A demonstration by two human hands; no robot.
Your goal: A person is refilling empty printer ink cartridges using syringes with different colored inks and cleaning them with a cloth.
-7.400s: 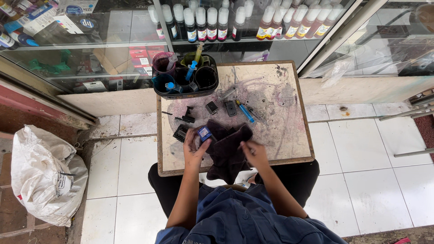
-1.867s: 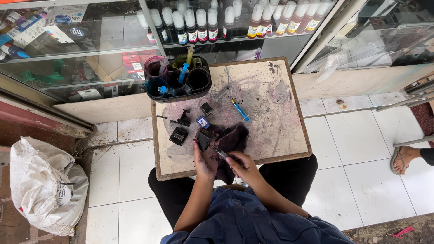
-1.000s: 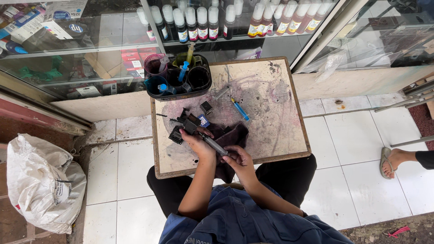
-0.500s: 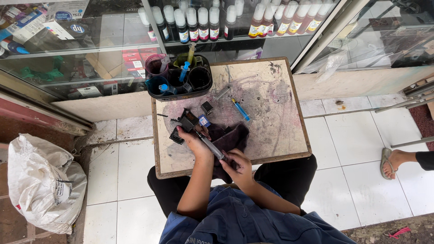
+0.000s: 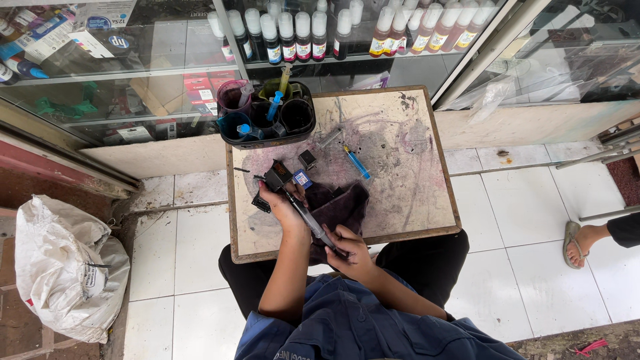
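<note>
My left hand [image 5: 283, 208] grips a black ink cartridge [image 5: 276, 177] on the stained table [image 5: 400, 153], left of centre. My right hand [image 5: 348, 245] holds the plunger end of a syringe [image 5: 308, 217], whose tip points up-left into the cartridge. A dark purple rag [image 5: 340, 207] lies under and between both hands. Another cartridge with a blue label [image 5: 302, 179] and a small black one [image 5: 307, 159] lie just beyond my left hand.
A black tray of ink cups [image 5: 265, 113] with syringes stands at the table's back left. A blue syringe [image 5: 358, 163] lies mid-table. Glass shelves with ink bottles [image 5: 320, 27] lie beyond. A white sack [image 5: 67, 267] sits left; another person's sandalled foot [image 5: 581, 241] is at the right.
My left hand reached forward and took hold of the black cartridge. My right hand brought the syringe up, its tip now at the cartridge. The foot at right shifted slightly.
</note>
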